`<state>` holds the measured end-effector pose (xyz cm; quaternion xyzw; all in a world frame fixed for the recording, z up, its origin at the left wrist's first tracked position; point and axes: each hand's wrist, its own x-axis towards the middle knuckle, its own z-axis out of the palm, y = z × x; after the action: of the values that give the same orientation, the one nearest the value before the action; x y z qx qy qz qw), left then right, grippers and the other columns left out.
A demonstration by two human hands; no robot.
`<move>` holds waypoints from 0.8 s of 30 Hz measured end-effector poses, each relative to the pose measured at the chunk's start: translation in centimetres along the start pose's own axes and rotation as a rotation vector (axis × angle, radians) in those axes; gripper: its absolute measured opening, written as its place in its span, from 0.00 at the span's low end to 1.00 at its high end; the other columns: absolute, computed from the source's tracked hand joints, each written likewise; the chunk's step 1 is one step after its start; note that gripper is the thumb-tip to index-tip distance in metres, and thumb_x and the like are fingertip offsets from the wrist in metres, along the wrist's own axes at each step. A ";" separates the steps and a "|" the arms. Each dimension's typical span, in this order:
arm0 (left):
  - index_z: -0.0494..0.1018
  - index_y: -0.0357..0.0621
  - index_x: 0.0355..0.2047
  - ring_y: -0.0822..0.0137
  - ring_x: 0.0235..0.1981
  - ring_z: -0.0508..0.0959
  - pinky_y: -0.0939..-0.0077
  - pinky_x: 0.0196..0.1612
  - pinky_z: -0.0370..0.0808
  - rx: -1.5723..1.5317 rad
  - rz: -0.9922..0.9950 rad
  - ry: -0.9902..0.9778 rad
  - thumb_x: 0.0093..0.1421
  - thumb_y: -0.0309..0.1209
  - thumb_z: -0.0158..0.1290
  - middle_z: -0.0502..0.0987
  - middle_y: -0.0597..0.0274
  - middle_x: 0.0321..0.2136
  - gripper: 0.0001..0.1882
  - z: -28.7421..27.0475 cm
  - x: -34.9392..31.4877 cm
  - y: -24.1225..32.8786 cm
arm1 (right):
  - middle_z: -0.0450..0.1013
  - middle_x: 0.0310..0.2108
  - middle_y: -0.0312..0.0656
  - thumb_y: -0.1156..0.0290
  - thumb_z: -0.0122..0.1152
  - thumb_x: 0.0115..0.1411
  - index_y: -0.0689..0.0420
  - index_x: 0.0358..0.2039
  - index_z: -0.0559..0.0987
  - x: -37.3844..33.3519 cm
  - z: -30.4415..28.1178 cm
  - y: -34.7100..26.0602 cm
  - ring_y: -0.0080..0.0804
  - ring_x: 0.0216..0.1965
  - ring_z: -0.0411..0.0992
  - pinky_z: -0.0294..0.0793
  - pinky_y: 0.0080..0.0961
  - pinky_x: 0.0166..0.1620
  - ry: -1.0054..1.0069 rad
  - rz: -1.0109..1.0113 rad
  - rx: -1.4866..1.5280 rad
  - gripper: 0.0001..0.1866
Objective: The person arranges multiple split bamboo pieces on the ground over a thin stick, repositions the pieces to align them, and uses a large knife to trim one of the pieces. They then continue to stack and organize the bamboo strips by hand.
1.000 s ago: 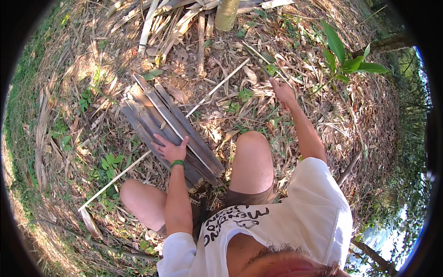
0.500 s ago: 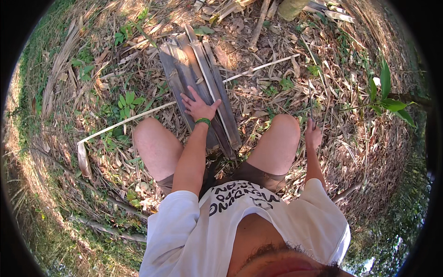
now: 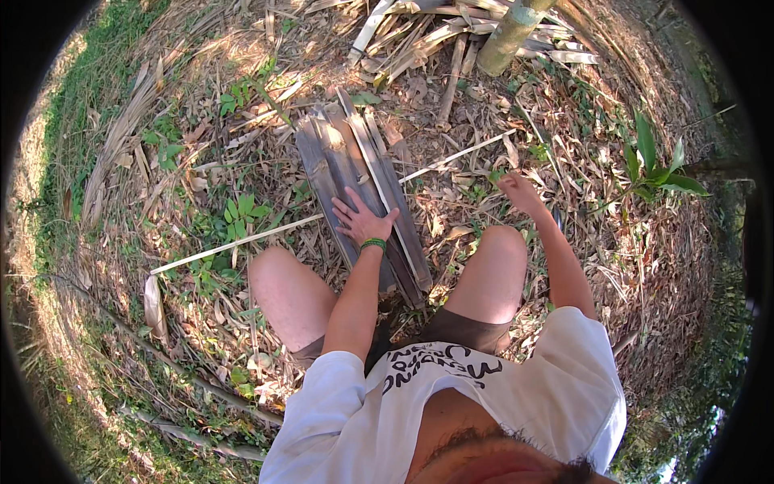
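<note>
My left hand [image 3: 364, 219], with a green band at its wrist, lies spread on a bundle of grey-brown split stalks [image 3: 330, 173] that look like dry bamboo. The pieces lie side by side, lengthwise between my knees. A long pale thin strip [image 3: 242, 242] runs crosswise under the bundle and sticks out on both sides. To the right of the bundle, above my right knee, my right hand [image 3: 520, 195] is in the air with loosely bent fingers; nothing shows in it. Beside its forearm a narrow dark object [image 3: 557, 216] is partly hidden.
Dry leaves and twigs [image 3: 484, 210] cover the ground. A pile of dry stalks [image 3: 419, 36] lies ahead, near a slim trunk [image 3: 506, 48]. Green leafy plants grow left [image 3: 242, 214] and right [image 3: 661, 173]. Branches [image 3: 193, 379] lie at the lower left.
The right hand has moved forward and left, and the thin dark tool it held no longer shows in it. The left hand stays on the bundle. The view has shifted slightly.
</note>
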<state>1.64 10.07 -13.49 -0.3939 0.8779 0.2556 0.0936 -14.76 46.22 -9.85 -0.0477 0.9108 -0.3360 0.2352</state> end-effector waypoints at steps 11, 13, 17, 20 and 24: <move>0.20 0.46 0.73 0.40 0.75 0.29 0.26 0.68 0.44 0.103 -0.054 -0.153 0.45 0.61 0.69 0.17 0.44 0.73 0.78 0.0 1.7 -0.5 | 0.79 0.47 0.52 0.48 0.58 0.62 0.58 0.46 0.81 8.8 4.5 -15.5 0.52 0.50 0.76 0.74 0.42 0.54 -0.255 -0.230 -0.421 0.25; 0.18 0.46 0.72 0.38 0.74 0.27 0.26 0.68 0.43 0.115 -0.019 -0.224 0.45 0.60 0.70 0.16 0.42 0.72 0.79 0.3 1.3 0.7 | 0.79 0.47 0.51 0.48 0.58 0.62 0.58 0.46 0.82 9.8 4.6 -13.9 0.52 0.51 0.76 0.73 0.43 0.56 -0.272 -0.193 -0.462 0.25; 0.14 0.47 0.71 0.36 0.74 0.24 0.26 0.69 0.41 0.090 -0.025 -0.353 0.45 0.57 0.71 0.13 0.40 0.71 0.80 -1.2 1.9 -0.2 | 0.78 0.48 0.49 0.47 0.60 0.61 0.56 0.50 0.80 10.1 6.8 -15.7 0.50 0.50 0.76 0.72 0.41 0.56 -0.303 -0.198 -0.582 0.27; 0.12 0.47 0.70 0.38 0.73 0.21 0.26 0.69 0.38 0.072 -0.033 -0.460 0.45 0.59 0.71 0.11 0.39 0.70 0.81 -1.9 3.2 -1.2 | 0.78 0.50 0.47 0.47 0.59 0.64 0.55 0.53 0.79 5.9 5.9 -21.9 0.46 0.51 0.77 0.73 0.40 0.57 -0.262 -0.263 -0.327 0.27; 0.11 0.48 0.70 0.38 0.72 0.17 0.24 0.68 0.35 0.010 -0.021 -0.521 0.42 0.63 0.70 0.09 0.40 0.69 0.83 -1.9 3.6 -1.5 | 0.78 0.49 0.42 0.62 0.61 0.69 0.62 0.54 0.78 -5.7 -3.4 -35.9 0.28 0.49 0.76 0.75 0.27 0.55 -0.068 -0.550 0.301 0.19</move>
<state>0.43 5.91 -13.79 -0.3235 0.8214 0.3429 0.3211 -13.83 21.98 17.45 -0.2681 0.7953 -0.5163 0.1705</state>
